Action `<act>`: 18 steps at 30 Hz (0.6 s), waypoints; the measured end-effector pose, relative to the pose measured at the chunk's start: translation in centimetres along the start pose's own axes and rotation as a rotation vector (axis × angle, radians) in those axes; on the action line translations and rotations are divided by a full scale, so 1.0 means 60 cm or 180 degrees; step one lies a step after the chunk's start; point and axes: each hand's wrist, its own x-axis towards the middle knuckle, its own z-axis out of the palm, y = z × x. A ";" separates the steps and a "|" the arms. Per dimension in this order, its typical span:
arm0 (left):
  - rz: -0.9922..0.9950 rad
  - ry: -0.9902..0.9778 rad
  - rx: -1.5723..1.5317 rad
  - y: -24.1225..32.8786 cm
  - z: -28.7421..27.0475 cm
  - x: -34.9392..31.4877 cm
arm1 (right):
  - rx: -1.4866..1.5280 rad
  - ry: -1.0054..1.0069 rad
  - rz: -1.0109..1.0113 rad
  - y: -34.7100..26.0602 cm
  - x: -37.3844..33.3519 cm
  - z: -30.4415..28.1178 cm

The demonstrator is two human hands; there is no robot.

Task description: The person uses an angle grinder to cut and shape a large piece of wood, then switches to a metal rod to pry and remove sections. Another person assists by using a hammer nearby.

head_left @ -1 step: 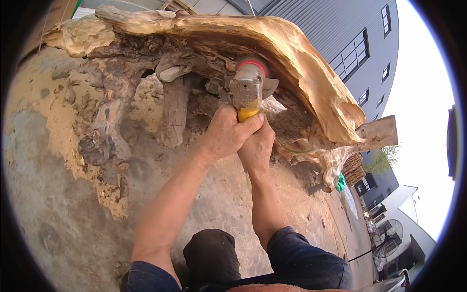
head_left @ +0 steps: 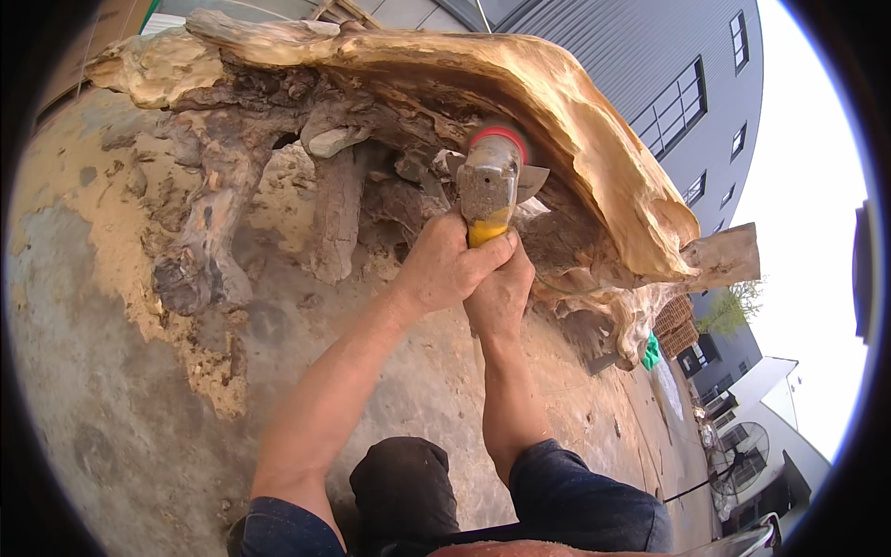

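Both of my hands are wrapped round the body of a dusty angle grinder [head_left: 489, 181] with a yellow band and a red-rimmed disc at its far end. My left hand [head_left: 452, 265] closes on it from the left, its thumb laid across toward the other hand. Close against it, my right hand [head_left: 502, 288] grips from the right. The disc is up against the hollow underside of a large gnarled piece of wood [head_left: 594, 125], pale and smoothed on top, dark and rough beneath. Exactly where the disc meets the wood is hidden by the tool's head.
Thick root-like legs [head_left: 206, 232] of the wood stand on the dusty concrete floor [head_left: 316, 371], strewn with sawdust [head_left: 218, 385]. A thin cord runs by my right hand. Farther right are stacked bricks [head_left: 675, 325], a green bag [head_left: 652, 351] and a large fan [head_left: 740, 457]. A grey building rises behind.
The grinder and both hands have shifted slightly to the right and a little toward me along the wood's underside. The grip looks the same.
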 end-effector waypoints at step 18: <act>-0.0387 -0.0246 0.0128 -0.024 -0.005 0.007 | 0.0205 -0.0207 0.0584 0.004 0.007 0.001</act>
